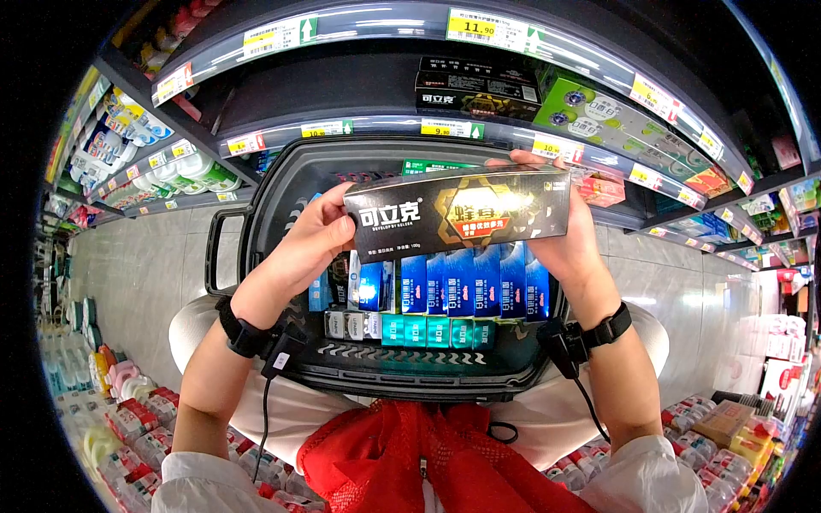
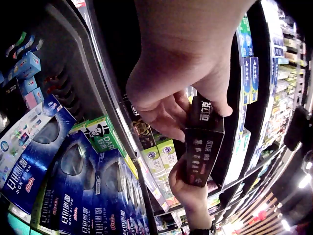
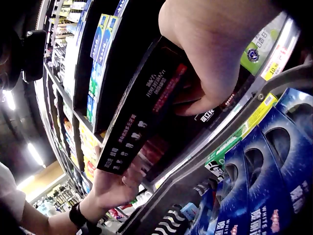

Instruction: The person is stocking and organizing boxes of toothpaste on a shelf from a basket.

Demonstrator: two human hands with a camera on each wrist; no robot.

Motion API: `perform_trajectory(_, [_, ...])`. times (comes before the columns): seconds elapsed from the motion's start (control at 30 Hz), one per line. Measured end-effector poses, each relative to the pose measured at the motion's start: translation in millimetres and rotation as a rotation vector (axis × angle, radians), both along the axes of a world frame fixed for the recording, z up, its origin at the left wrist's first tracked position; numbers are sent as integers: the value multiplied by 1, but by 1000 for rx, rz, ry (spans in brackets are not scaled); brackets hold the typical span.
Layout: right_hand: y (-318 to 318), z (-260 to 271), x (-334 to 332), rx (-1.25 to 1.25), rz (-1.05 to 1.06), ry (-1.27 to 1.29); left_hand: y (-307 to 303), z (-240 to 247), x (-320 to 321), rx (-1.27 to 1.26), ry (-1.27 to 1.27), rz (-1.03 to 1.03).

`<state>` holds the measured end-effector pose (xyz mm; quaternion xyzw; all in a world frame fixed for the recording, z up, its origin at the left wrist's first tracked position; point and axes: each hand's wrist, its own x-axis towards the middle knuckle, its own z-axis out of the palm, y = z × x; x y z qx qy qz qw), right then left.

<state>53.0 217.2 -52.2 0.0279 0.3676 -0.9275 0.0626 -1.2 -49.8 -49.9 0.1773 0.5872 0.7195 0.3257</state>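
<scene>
A black toothpaste box [image 1: 410,224] with a gold hexagon design is held level over a dark plastic crate [image 1: 261,201]. My left hand [image 1: 312,235] grips its left end, thumb on the printed front. At the opposite end my right hand [image 1: 575,239] holds the box, fingers behind it. The left wrist view shows the box's dark end and side [image 2: 205,132] between both hands. Below it in the crate stand a row of blue toothpaste boxes [image 1: 462,286], teal boxes [image 1: 436,332] and a green Darlie box [image 2: 101,136], partly hidden in the head view.
Ahead is a shelf with similar black boxes [image 1: 475,96] and green boxes [image 1: 590,111] behind a price-tag rail [image 1: 385,128]. The crate stands between the person's knees on a grey tiled floor [image 1: 137,265]. Bottles [image 1: 128,462] are packed behind at both sides.
</scene>
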Motion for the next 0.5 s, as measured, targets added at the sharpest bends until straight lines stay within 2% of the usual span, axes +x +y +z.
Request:
perform_trajectory(0.07, [-1,-2,-1,3,-12,-24,-1,-2,1,-36,-16,64])
perform_trajectory(0.13, [-1,-6,-3,160,-82,-42,-1,3,-4,-63,-52,25])
perform_trajectory(0.2, [-4,1,0,174,-99,-51,3,5,-6,-174,-123,121])
perform_trajectory(0.27, [-7,5,4,487,-89,-81,4,4,-9,-156,-140,122])
perform_trajectory(0.3, [-2,-3,-2,585,-62,43,4,3,-9,-238,25,143])
perform_trajectory(0.33, [0,-1,-1,673,-21,36,5,3,-10,-319,191,162])
perform_trajectory(0.37, [1,0,0,748,-12,95,5,0,-13,-302,365,116])
perform_trajectory(0.4, [0,1,1,822,-2,155,4,1,-14,-486,710,73])
perform_trajectory(0.47, [-5,0,5,778,13,190,6,7,-11,-794,1166,-31])
perform_trajectory(0.5, [-7,-4,7,746,28,217,10,7,-8,-787,1296,-42])
